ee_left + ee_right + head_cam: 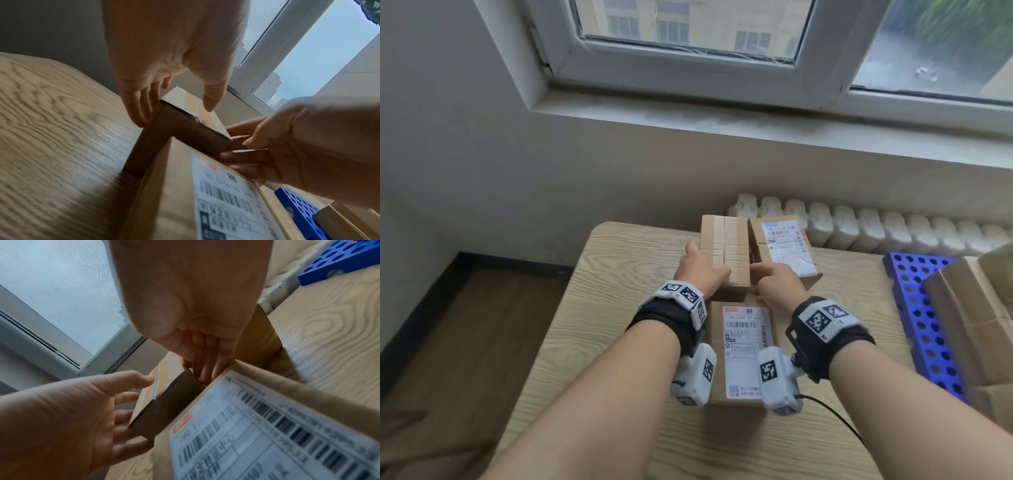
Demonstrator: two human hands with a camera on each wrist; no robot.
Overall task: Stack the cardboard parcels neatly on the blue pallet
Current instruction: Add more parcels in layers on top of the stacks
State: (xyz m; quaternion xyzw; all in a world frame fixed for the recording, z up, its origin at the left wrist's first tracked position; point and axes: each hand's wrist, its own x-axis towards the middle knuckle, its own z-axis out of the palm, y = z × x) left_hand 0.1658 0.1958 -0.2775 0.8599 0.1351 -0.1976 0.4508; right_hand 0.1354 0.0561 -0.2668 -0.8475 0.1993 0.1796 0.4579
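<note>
Nearest, a brown cardboard parcel (743,353) lies flat on the pale wood-grain surface (619,325). Its white shipping label (747,329) has an orange tag, barcodes, a QR code and the line "780 E266-00 66…"; the smaller print is unreadable.

Just beyond it sits a plain brown cardboard parcel sealed with clear tape (726,250), between both hands. The left hand (700,270) lays straight fingers (136,104) down the parcel's left side, thumb over the top. The right hand (779,286) slides straight fingers (207,356) down its right side.

Just beside that is a third labelled brown parcel (784,246), partly reading "Z18".

To the right lies the blue perforated plastic pallet (914,291), which bears a large cardboard box (972,318).

Farthest are a white ribbed radiator (859,226) and a white-framed window (688,51).
</note>
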